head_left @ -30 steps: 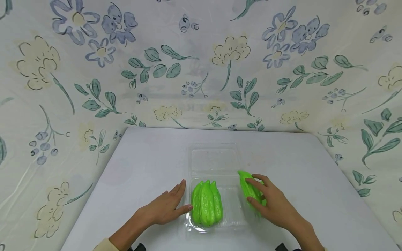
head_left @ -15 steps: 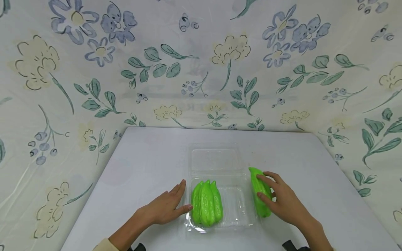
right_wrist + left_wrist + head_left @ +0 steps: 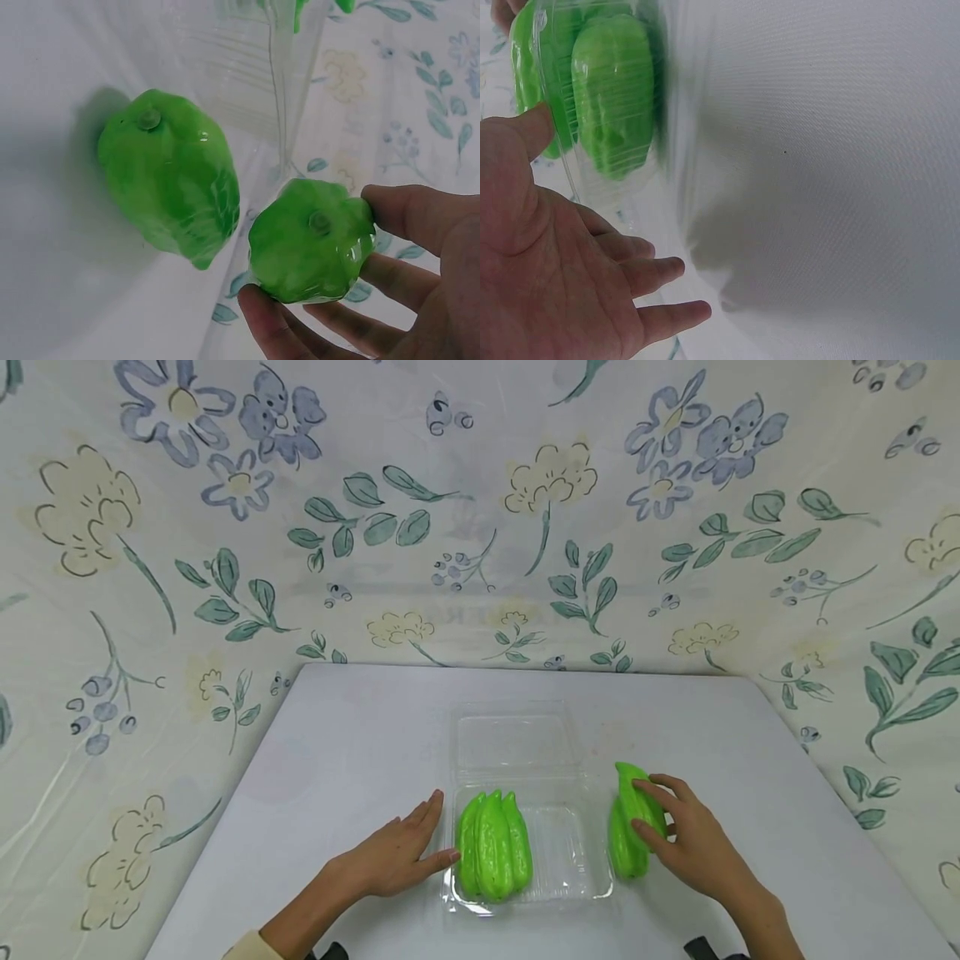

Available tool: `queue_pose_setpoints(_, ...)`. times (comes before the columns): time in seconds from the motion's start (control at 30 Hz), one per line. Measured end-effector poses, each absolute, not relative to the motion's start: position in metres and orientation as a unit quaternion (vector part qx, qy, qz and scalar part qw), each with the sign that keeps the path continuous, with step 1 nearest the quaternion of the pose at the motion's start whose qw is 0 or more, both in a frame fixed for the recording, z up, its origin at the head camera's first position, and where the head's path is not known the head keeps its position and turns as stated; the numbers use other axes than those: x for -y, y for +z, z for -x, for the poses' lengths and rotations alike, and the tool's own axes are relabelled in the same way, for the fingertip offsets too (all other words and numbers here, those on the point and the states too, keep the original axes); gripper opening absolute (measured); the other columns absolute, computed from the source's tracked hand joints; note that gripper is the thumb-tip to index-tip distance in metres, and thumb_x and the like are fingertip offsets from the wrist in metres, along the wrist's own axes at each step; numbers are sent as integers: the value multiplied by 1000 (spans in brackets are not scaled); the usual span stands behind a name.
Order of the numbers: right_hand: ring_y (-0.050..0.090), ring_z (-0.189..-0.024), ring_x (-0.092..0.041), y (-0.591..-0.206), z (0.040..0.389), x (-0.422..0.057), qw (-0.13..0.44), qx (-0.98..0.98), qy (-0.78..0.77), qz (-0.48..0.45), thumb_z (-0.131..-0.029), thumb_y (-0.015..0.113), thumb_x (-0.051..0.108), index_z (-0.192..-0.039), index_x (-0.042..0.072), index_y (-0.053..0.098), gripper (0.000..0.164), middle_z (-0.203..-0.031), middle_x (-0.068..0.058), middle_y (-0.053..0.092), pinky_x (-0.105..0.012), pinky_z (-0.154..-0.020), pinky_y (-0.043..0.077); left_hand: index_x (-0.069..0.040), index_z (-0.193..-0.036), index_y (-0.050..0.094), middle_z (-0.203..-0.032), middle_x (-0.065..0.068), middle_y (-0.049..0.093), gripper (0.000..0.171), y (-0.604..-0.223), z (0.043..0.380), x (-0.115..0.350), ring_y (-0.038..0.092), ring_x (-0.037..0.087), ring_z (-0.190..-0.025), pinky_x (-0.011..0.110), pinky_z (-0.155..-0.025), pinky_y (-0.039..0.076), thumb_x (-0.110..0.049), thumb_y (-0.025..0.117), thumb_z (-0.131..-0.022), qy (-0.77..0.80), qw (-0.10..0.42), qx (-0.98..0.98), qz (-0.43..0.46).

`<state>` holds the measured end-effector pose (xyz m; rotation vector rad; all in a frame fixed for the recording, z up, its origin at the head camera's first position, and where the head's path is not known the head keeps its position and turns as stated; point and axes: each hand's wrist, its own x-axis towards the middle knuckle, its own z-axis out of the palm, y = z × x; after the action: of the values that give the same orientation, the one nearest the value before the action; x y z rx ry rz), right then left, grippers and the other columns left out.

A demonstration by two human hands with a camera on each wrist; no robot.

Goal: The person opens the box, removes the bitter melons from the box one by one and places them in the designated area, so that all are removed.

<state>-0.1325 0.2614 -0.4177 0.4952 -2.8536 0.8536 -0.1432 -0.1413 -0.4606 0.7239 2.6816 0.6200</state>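
Evidently the work is partway along: three bright green gourds lie inside the clear box, two more are outside it, and its lid has not been closed. Nearest, the left hand (image 3: 401, 857) lies beside the box with fingers extended and clamped on nothing, its thumb set off from them and touching the tray's side wall. The right hand (image 3: 697, 852) has fingers and thumb curled round the held gourd (image 3: 311, 240), raised to the right of the box; its body is lumpy and glossy, with a small round stub at the end facing the wrist camera. Just beside it, the loose gourd (image 3: 161, 172) rests on the surface (image 3: 360, 727), plump and tapering to a point. The three gourds (image 3: 495, 852) sit side by side along the left of the tray (image 3: 570, 860), a thin, shiny plastic shell with moulded ribs. Beyond, the lid (image 3: 513, 739) lies open, flat and transparent, on the smooth white surface, and behind hangs a sheet (image 3: 480, 452) printed with flowers and leaves.
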Motion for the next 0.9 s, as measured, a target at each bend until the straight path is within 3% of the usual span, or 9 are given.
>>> queue_pose_setpoints(0.33,65,-95,-33,-427,131,-270,58,953,264,-133,-89,75,17,-134,2,57,51,-135,-27,46,-32,-65,57,9,-152,16,-155,26,26,96,-461,141,143,29,39,-141,62,-106,31,-65,39,-97,221,147,-931,-251)
queue_pose_setpoints(0.9,61,-100,-46,-441,130,-276,42,970,223,-87,-86,76,16,-132,-2,58,52,-131,-34,47,-52,-71,55,10,-152,17,-153,27,29,95,-460,141,142,32,39,-140,61,-106,32,-63,41,-98,222,141,-931,-252)
